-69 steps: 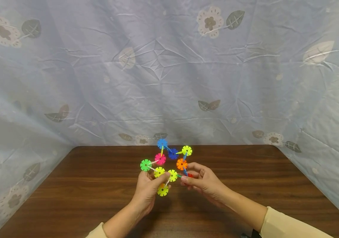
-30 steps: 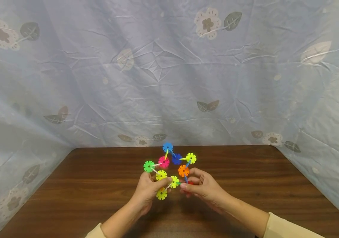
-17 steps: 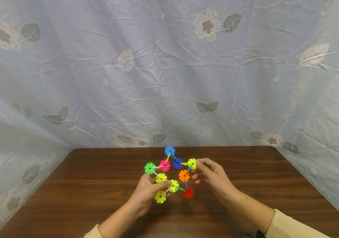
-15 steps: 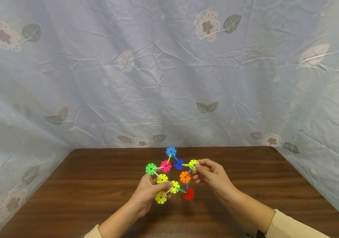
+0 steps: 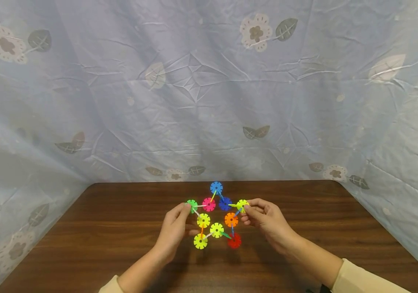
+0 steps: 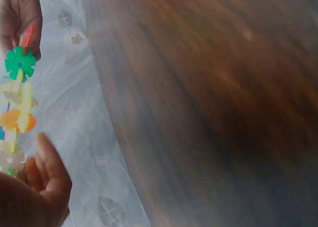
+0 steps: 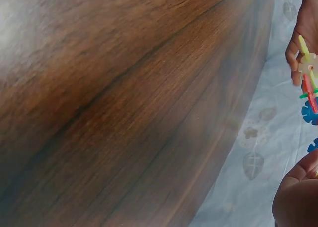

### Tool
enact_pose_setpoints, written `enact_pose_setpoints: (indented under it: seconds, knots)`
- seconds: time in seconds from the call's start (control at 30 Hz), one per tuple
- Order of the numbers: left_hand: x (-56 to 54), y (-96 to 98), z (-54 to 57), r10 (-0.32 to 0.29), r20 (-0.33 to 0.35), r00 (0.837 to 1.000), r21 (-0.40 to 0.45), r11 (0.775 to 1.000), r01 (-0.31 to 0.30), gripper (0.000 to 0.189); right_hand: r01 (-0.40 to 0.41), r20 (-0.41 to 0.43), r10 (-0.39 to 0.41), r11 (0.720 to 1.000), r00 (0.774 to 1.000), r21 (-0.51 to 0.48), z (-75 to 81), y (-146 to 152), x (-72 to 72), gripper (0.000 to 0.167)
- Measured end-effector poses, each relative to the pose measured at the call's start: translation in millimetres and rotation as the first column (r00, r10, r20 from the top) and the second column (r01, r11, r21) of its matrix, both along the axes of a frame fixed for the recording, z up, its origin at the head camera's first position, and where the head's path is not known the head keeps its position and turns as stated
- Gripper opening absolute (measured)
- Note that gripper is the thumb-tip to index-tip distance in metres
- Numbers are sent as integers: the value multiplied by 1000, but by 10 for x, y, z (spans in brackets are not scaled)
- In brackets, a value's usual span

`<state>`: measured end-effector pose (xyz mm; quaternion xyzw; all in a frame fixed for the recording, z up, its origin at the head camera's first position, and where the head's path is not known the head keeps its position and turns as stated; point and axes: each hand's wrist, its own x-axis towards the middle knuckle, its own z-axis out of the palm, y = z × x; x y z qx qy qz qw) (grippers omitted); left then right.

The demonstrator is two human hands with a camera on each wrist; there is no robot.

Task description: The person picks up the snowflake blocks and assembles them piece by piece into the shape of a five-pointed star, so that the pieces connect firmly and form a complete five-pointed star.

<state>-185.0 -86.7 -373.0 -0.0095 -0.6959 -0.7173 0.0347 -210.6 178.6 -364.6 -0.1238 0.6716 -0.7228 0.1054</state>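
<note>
A star-shaped ring of linked plastic snowflake discs is held up over the table in the head view. Its top is a light blue disc (image 5: 216,187), with a pink disc (image 5: 209,204) and a dark blue disc (image 5: 225,204) below. My left hand (image 5: 172,230) pinches the green disc (image 5: 192,206) at the left point. At the right point, my right hand (image 5: 269,224) pinches a yellow disc (image 5: 243,205) between thumb and fingers. An orange disc (image 5: 231,219), a red disc (image 5: 234,241) and several yellow discs form the lower part. Both wrist views catch the star only at the frame's edge.
Beneath the hands lies a dark wood-grain table (image 5: 121,215). A pale curtain (image 5: 194,101) with flower and leaf prints surrounds it at the back and sides. A small black object (image 5: 324,289) shows by the right sleeve (image 5: 362,278).
My right hand has gone from the red disc up to the yellow disc at the right point. My left hand has shifted from the lower yellow discs to the green one. The star has drifted slightly right.
</note>
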Motion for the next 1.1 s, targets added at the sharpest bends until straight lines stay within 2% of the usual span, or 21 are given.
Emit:
enact_pose_setpoints:
  seconds: [0.1,0.17,0.33,0.67,0.87,0.97,1.1]
  knots:
    - [-20,-39,-13,39,-70,997,-26,999,-41,18,-14,-4,14,1000,1000,4,-12,21,0,20]
    - [-29,-68,-20,48,-114,992,-45,998,-53,17,-22,-6,22,1000,1000,3,-25,34,-4,25]
    - [-50,-117,-20,18,-175,984,-76,997,-31,21,-40,-31,40,999,999,8,-73,65,-44,41]
    - [-1,-162,30,-79,-104,991,-170,984,61,25,-57,-82,65,994,995,94,-116,153,-59,53]
    - [11,-162,37,-67,-123,990,-184,982,44,23,-35,-99,46,993,994,112,-113,134,-38,60]
    - [22,-163,29,-67,-146,987,-252,967,29,21,-17,-108,30,992,994,122,-106,126,-29,55]
    - [34,-166,-5,-117,-207,971,-369,929,33,29,-7,-102,20,993,995,120,-103,126,-21,55]
